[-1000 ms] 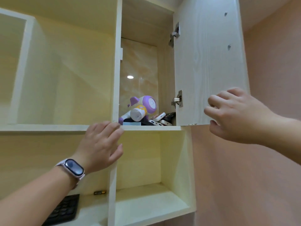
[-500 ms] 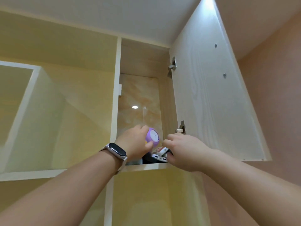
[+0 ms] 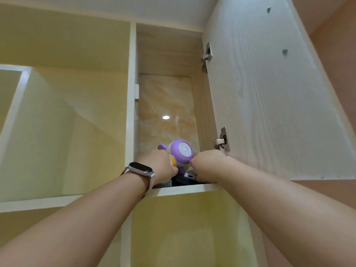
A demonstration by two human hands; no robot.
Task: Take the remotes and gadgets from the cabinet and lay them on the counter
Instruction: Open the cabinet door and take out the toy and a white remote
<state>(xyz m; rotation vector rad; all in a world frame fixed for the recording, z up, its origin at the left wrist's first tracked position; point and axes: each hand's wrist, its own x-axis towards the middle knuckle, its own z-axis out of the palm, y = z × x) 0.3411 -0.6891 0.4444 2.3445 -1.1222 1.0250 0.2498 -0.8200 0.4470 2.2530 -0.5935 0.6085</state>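
A purple, white and yellow toy robot (image 3: 184,151) stands in the narrow upper cabinet compartment, its round purple head showing above both hands. My left hand (image 3: 160,166), with a smartwatch (image 3: 141,168) on the wrist, is wrapped around the toy's body. My right hand (image 3: 207,166) reaches in beside the toy's head with its fingers curled and hidden; what they touch is unclear. A silver and dark gadget (image 3: 189,176) lies on the shelf between the hands; the other items are hidden. The shelf's front edge (image 3: 183,189) runs below my wrists.
The cabinet door (image 3: 269,103) stands open to the right, with a metal hinge (image 3: 222,140) just above my right hand. Open yellow shelf compartments (image 3: 67,132) lie to the left and below. A pink wall (image 3: 337,64) is on the far right.
My right hand left the door and went into the compartment. My left hand rose from the shelf edge onto the toy. The view tilted upward and the toy's head now shows more.
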